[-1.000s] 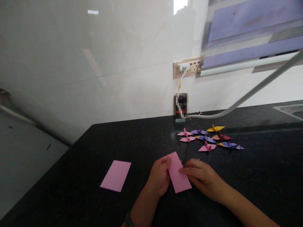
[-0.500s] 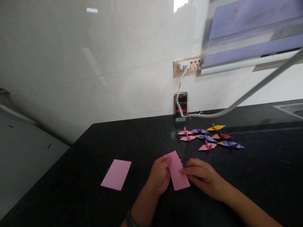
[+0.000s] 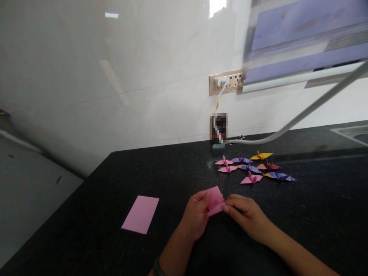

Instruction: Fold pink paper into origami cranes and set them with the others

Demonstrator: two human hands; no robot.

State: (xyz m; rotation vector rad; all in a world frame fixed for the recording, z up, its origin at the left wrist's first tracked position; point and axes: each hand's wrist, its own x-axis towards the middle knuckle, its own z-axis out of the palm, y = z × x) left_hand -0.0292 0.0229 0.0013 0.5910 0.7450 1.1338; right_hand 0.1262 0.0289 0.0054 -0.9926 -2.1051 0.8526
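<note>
holding pink paper (image 3: 215, 196) over black counter (image 3: 161, 172) beside pale wall (image 3: 161, 107).

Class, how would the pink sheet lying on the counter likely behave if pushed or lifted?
The pink sheet looks thin, so it is probably light. It would likely bend easily, as the similar held paper is folded. Lying flat on the smooth-looking counter, it would probably slide rather than tip.

Held sheet (image 3: 215, 200): matt paper. Loose sheet (image 3: 140, 214), folded birds (image 3: 249, 168): paper too. Worktop (image 3: 169, 172): smooth, speckled, faint sheen. Wall (image 3: 158, 76): glossy, smooth. Cable (image 3: 258, 142): plastic-looking.
</note>
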